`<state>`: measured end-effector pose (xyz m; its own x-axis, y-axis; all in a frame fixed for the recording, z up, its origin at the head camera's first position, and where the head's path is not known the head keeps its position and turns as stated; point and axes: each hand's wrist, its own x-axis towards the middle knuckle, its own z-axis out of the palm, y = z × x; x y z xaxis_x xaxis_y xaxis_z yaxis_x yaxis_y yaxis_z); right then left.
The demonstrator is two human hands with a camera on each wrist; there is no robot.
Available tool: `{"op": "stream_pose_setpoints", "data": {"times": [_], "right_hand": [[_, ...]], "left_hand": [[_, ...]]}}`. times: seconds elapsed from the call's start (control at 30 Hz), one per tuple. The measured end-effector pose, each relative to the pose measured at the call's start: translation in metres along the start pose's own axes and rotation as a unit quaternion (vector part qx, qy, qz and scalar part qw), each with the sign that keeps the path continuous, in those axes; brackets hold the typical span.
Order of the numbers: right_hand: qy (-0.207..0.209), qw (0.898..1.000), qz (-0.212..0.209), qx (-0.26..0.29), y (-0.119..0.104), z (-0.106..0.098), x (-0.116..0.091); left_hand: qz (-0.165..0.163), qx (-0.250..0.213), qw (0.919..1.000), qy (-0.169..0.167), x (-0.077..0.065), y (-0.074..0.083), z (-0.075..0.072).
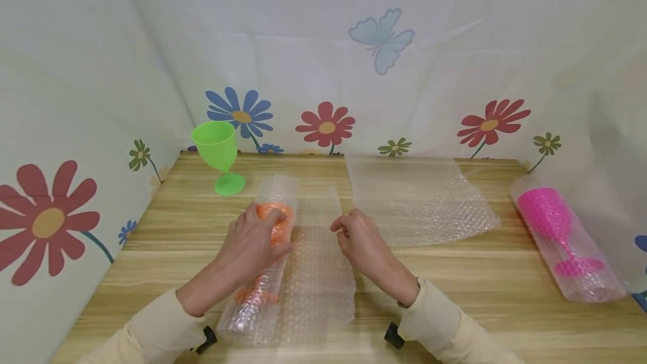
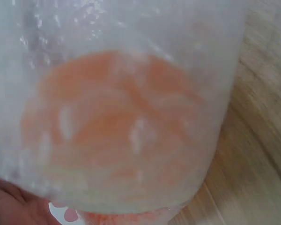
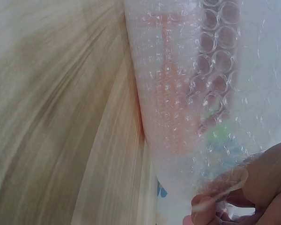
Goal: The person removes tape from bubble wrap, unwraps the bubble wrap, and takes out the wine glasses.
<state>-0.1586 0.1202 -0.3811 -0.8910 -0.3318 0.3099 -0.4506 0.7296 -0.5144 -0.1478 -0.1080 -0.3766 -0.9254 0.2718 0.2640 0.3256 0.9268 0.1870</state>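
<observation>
Grips the orange cup beneath the left hand and pinches its bubble wrap in the right hand.

– item one?
– orange cup, stemmed, on its side on the table, bowl far, foot near.
– item two?
– bubble wrap, clear, rolled around the cup and past both its ends; one flap unrolled to the right.

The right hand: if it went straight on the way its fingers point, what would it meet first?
Most likely the loose bubble-wrap flap, right at the fingertips of the right hand; past it lies the wrapped orange goblet. Exact heights are hard to judge here.
</observation>
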Motion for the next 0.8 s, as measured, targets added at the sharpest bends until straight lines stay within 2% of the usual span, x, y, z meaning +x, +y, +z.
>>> {"op": "stream_pose_setpoints", "data": {"times": [0.17,0.43,0.5,0.7,0.8], "right_hand": [[0.001,1.0,-0.001,-0.001,0.001,0.0,0.0],[0.007,1.0,0.0,-0.002,0.001,0.0,-0.001],[0.008,1.0,-0.001,-0.001,0.001,0.0,-0.001],[0.006,1.0,-0.001,0.001,0.0,-0.001,-0.002],[0.007,1.0,-0.003,0.002,-0.001,-0.002,-0.002]], "left_hand": [[-0.006,-0.028,0.9996,0.004,0.001,-0.001,-0.001],[-0.025,-0.063,0.9974,-0.022,0.0,-0.004,-0.006],[-0.021,-0.061,0.9977,-0.022,-0.001,-0.007,-0.008],[0.02,-0.031,0.9992,-0.017,-0.007,-0.012,-0.01],[0.015,-0.037,0.9988,-0.03,-0.009,-0.013,-0.011]]}}
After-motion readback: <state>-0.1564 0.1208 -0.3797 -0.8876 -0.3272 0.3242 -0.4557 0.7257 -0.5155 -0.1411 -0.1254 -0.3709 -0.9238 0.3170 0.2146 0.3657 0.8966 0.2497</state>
